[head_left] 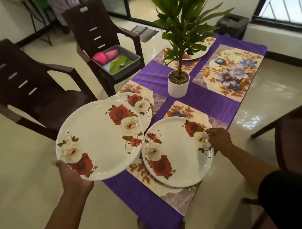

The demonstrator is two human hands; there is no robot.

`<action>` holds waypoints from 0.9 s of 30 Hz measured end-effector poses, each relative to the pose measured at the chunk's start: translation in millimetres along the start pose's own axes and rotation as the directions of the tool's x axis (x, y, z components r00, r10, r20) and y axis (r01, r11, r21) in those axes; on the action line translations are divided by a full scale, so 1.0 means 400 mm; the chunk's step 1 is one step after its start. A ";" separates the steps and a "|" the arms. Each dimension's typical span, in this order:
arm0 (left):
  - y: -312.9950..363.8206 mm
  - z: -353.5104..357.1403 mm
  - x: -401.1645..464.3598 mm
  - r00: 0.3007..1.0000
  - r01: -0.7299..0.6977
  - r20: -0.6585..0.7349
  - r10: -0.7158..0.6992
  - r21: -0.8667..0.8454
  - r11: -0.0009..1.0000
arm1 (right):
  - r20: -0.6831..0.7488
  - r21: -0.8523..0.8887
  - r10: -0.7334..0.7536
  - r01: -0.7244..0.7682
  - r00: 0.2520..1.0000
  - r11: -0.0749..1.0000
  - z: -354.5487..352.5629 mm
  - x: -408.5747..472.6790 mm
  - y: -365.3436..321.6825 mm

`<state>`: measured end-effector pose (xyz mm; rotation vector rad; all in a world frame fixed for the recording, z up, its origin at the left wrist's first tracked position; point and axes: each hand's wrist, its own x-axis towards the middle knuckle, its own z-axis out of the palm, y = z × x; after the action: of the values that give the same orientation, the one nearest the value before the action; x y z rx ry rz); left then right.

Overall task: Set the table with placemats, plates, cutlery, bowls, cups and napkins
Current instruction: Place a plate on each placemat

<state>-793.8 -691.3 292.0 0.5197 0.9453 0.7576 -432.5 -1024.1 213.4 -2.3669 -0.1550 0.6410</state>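
Observation:
My left hand [71,175] grips the near rim of a white rose-patterned plate [98,137], held in the air left of the table. My right hand [218,141] pinches the right rim of a second rose plate [178,153], which lies on the near floral placemat [181,198]. A third plate [142,104] sits on the left placemat [136,87], partly hidden behind the held one. A fourth plate [196,54] rests on the far placemat behind the plant. The far-right floral placemat [229,73] is bare. The table carries a purple cloth [213,99].
A potted plant in a white pot [179,84] stands at the table's centre. A dark chair [98,34] holds a grey tray [134,62] with pink cups [106,55] and green napkins [118,63]. Another dark chair [27,90] stands left; a third [294,133] at right.

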 end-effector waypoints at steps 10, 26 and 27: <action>0.011 -0.018 -0.019 0.998 -0.018 0.060 0.013 0.091 0.996 | -0.092 -0.139 -0.180 0.166 0.979 0.976 0.017 0.024 -0.012; -0.023 -0.028 0.009 0.991 0.070 0.094 -0.090 0.198 0.978 | -0.008 -0.132 -0.230 0.227 0.973 0.965 0.044 0.067 -0.050; -0.024 -0.030 0.013 0.991 0.071 0.097 -0.093 0.207 0.976 | -0.003 -0.135 -0.228 0.225 0.974 0.965 0.047 0.068 -0.050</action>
<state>-799.2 -692.5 276.8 0.6886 0.9441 0.5565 -416.6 -990.5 202.7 -2.4347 -0.4667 0.5112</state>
